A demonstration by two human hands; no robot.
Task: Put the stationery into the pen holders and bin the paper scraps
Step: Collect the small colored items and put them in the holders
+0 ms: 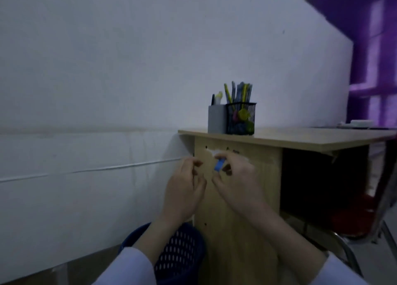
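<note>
I see the right hand [238,177] pinching a blue scrap [219,165] above the bin [180,252], beside the desk [300,137]. The left hand [184,190] is curled just beside it (holding anything? I cannot tell). A gray holder [216,119] and a mesh holder [240,119] stand on the desk.

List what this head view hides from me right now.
Head view:
- Blue perforated plastic bin: inside hidden by the left forearm.
- Left hand: fingers curled; blur hides whether it pinches anything.
- Small blue paper scrap pinched by right hand: white bit above it blurred.
- Light wooden desk top: seen edge-on, surface hidden.
- Grey pen holder, black mesh pen holder: contents too small, dim.
</note>
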